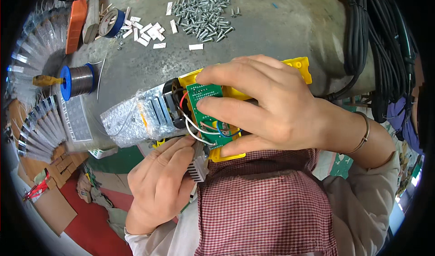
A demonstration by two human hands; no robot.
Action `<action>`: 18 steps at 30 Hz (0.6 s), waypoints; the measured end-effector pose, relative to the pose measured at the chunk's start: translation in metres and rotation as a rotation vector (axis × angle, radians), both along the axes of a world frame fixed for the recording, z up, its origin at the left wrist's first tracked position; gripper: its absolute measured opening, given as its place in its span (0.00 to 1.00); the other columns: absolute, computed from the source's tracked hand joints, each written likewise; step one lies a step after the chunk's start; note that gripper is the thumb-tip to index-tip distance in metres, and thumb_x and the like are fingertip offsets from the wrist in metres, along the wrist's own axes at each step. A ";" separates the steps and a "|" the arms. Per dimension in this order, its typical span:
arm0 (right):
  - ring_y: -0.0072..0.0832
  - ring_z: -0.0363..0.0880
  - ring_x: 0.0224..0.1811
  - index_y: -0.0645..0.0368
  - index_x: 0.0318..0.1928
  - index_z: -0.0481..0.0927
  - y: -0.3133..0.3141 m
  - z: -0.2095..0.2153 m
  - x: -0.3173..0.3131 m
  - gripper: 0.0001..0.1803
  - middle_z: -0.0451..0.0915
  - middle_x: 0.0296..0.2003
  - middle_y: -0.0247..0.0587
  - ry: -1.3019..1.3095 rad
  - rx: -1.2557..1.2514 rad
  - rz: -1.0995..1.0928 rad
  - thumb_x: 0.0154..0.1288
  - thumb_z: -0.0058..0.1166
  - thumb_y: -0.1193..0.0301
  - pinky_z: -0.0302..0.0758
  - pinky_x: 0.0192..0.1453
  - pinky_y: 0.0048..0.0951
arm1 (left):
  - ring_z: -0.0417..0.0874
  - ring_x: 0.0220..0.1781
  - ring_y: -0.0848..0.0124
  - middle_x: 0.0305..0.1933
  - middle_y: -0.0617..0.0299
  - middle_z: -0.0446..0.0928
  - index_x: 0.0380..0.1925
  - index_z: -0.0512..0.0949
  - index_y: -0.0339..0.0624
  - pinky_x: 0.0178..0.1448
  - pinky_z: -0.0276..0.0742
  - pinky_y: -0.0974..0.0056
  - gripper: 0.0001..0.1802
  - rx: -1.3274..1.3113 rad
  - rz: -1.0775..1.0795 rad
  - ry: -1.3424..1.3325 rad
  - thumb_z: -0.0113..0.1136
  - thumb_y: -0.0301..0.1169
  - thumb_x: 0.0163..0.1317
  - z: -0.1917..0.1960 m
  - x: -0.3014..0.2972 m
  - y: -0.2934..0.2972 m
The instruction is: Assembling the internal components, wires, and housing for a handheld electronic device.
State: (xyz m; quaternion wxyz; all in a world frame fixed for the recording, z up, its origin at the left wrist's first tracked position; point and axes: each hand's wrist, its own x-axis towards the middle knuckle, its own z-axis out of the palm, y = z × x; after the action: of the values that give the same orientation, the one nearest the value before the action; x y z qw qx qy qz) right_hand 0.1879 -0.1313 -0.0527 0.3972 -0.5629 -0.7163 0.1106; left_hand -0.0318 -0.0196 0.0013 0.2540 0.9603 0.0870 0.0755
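My right hand grips a green circuit board, its fingers across the board and thumb at the lower edge. The board lies over a yellow plastic housing, which shows past my fingers. White, red, blue and brown wires run at the board. My left hand is closed on a silver finned heat sink at the board's lower left; its fingertips are partly hidden. Beside the board are a black part like a small fan and a bubble-wrapped piece.
Across the grey table lie a pile of screws and small white strips. A blue solder spool, a tape roll and an orange tool are at left. Black cables hang at right.
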 end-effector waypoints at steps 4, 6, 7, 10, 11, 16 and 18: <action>0.46 0.79 0.49 0.57 0.48 0.80 0.002 -0.001 0.000 0.34 0.75 0.54 0.49 -0.043 0.018 0.001 0.40 0.71 0.54 0.78 0.50 0.43 | 0.87 0.46 0.51 0.46 0.45 0.83 0.45 0.76 0.30 0.48 0.84 0.57 0.28 -0.032 0.008 -0.030 0.61 0.19 0.35 -0.006 -0.001 0.001; 0.46 0.79 0.49 0.57 0.48 0.80 0.002 0.001 0.001 0.33 0.75 0.54 0.49 -0.039 0.011 0.003 0.40 0.72 0.55 0.77 0.50 0.43 | 0.87 0.46 0.52 0.46 0.46 0.83 0.45 0.76 0.31 0.47 0.84 0.58 0.28 -0.056 0.020 -0.051 0.63 0.19 0.35 -0.007 -0.003 0.001; 0.46 0.79 0.49 0.57 0.48 0.80 0.003 0.002 0.001 0.33 0.75 0.53 0.49 -0.030 -0.006 0.008 0.40 0.72 0.55 0.77 0.50 0.44 | 0.87 0.46 0.52 0.46 0.46 0.83 0.45 0.76 0.31 0.47 0.84 0.58 0.28 -0.051 0.024 -0.052 0.63 0.19 0.35 -0.007 -0.003 0.000; 0.47 0.79 0.49 0.58 0.47 0.80 0.004 0.007 0.001 0.32 0.75 0.52 0.49 -0.040 -0.030 0.027 0.41 0.72 0.55 0.77 0.50 0.44 | 0.87 0.45 0.53 0.46 0.46 0.83 0.45 0.76 0.31 0.47 0.84 0.58 0.28 -0.020 0.013 -0.067 0.64 0.20 0.35 -0.007 -0.005 0.000; 0.47 0.78 0.50 0.58 0.46 0.80 0.004 0.009 0.001 0.32 0.75 0.52 0.49 -0.056 -0.047 0.031 0.41 0.73 0.56 0.77 0.50 0.44 | 0.87 0.45 0.53 0.45 0.47 0.83 0.45 0.76 0.31 0.46 0.84 0.58 0.29 -0.042 0.015 -0.065 0.64 0.20 0.35 -0.009 -0.005 -0.001; 0.47 0.78 0.50 0.59 0.45 0.80 0.006 0.010 0.002 0.31 0.75 0.51 0.48 -0.100 -0.080 0.051 0.41 0.73 0.56 0.76 0.50 0.43 | 0.88 0.43 0.54 0.45 0.47 0.83 0.46 0.76 0.30 0.46 0.84 0.58 0.30 -0.065 0.022 -0.074 0.65 0.19 0.34 -0.016 -0.004 -0.001; 0.47 0.78 0.51 0.58 0.46 0.80 0.005 0.014 0.000 0.32 0.75 0.54 0.48 -0.139 -0.099 0.046 0.40 0.74 0.57 0.76 0.52 0.44 | 0.88 0.43 0.55 0.44 0.47 0.83 0.46 0.75 0.30 0.45 0.84 0.59 0.30 -0.058 0.027 -0.084 0.65 0.19 0.34 -0.016 -0.004 -0.001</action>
State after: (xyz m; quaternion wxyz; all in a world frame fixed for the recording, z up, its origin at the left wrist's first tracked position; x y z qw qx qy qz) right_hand 0.1882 -0.1258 -0.0390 0.3156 -0.5717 -0.7485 0.1157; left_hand -0.0358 -0.0209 -0.0145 0.2839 0.9474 0.0913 0.1164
